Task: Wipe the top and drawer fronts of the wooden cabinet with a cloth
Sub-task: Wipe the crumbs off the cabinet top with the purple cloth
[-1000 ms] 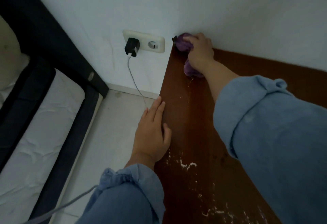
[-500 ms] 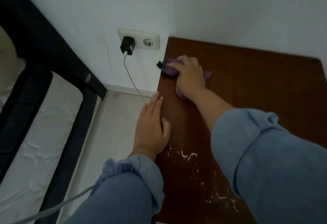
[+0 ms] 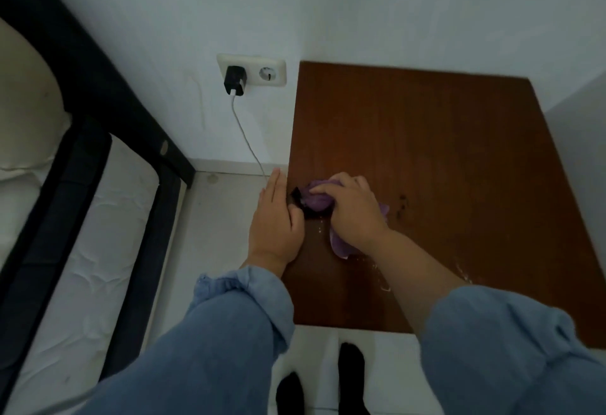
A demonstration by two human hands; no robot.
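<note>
Bedroom corner, white walls, pale floor, cabinet top (image 3: 426, 152) seen from above. Near to far: two dark-socked feet (image 3: 351, 378) at 6 o'clock, standing at the cabinet's front edge. Blue rolled sleeves enter from 6 and 4 o'clock. Left hand (image 3: 275, 221) lies flat, fingers straight and together, holding nothing, palm along the cabinet's left edge, likely a brace and a stop for crumbs pushed that way. Right hand (image 3: 352, 211) is curled down over a bunched purple cloth (image 3: 316, 201), pressing it onto the wood just right of the left hand; a dark corner of cloth sticks out toward the left thumb. Pale specks (image 3: 383, 286) sit on the wood under the right forearm, near front, not yet wiped. Dark smudge (image 3: 401, 204) at 3 o'clock of the cloth. Farther back the top looks bare. Socket plate (image 3: 251, 70) at 11 o'clock with black charger (image 3: 234, 81), cable (image 3: 246, 132) trailing down behind the left fingertips. Bed frame (image 3: 82, 139) at 9 o'clock. Drawer fronts not visible.
</note>
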